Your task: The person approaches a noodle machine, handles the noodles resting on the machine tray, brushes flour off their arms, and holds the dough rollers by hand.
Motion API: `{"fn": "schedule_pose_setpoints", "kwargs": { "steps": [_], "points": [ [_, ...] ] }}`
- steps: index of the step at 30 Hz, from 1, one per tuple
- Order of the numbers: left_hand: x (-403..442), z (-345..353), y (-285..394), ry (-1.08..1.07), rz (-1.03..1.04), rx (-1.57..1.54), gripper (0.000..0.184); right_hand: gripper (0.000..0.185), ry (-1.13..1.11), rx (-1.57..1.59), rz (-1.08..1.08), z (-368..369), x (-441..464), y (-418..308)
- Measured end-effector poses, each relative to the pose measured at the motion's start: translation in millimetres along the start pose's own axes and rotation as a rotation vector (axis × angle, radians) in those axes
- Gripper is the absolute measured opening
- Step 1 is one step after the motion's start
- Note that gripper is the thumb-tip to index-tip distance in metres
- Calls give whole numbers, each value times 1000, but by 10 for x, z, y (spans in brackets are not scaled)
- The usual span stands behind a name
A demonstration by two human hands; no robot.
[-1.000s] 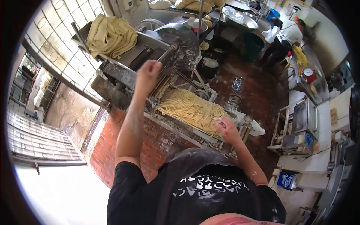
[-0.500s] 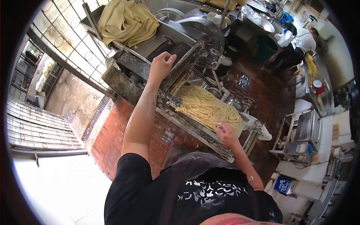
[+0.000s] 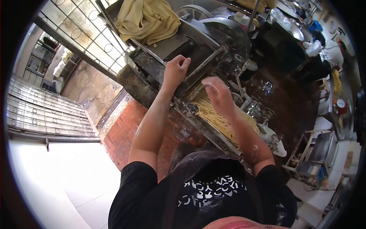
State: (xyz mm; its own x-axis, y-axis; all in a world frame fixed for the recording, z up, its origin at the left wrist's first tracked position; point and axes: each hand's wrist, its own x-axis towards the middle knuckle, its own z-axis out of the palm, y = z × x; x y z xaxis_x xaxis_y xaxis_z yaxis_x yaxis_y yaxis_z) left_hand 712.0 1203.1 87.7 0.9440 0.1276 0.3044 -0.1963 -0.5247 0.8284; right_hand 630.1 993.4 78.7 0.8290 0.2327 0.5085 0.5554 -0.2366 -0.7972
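My left hand (image 3: 176,70) is curled closed over the front edge of a dark metal roller machine (image 3: 198,57). The underside of its fingers is hidden, so I cannot tell what they hold. A little to its right, my right hand (image 3: 219,94) is raised in front of the machine's outlet, slightly blurred, fingers bent and apart from the thumb, with nothing visible in it. Below it, a bed of yellow noodles (image 3: 215,120) lies along the machine's sloping frame, partly covered by my right forearm. A thick folded dough sheet (image 3: 148,21) rests on top of the machine.
A barred metal grille (image 3: 49,118) stands on the left above red brick flooring (image 3: 126,129). To the right are a metal rack (image 3: 314,152) and a counter with a red scale (image 3: 341,105). Another person in white (image 3: 332,53) bends at the back right.
My right hand has moved up and left from the noodles' lower end to near the outlet. The left hand stays curled at the machine. The whole view has shifted slightly.
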Motion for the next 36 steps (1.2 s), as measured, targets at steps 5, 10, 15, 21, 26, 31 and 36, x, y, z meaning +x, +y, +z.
{"fn": "schedule_pose_setpoints", "kwargs": {
  "steps": [5,10,15,21,26,31,36],
  "points": [
    [-10,-34,24,238,-11,-95,31,18,27,50,-107,259,787,27],
    [36,-118,-172,227,-131,-298,28,21,-3,-15,-175,667,1456,194],
    [31,-555,-182,14,-109,-85,28,22,-248,-227,-184,1278,2211,737],
    [-25,-637,-265,-57,-28,-80,23,23,-468,-578,-132,2228,2912,1417],
    [-75,-590,-305,-43,139,14,23,23,-426,-593,-236,2433,3018,1686],
    [-82,-589,-292,-17,164,17,23,20,-514,-588,-71,2310,3016,1611],
    [-108,-539,-333,-26,134,35,25,16,-250,-54,15,1550,2763,884]
  ]
}}
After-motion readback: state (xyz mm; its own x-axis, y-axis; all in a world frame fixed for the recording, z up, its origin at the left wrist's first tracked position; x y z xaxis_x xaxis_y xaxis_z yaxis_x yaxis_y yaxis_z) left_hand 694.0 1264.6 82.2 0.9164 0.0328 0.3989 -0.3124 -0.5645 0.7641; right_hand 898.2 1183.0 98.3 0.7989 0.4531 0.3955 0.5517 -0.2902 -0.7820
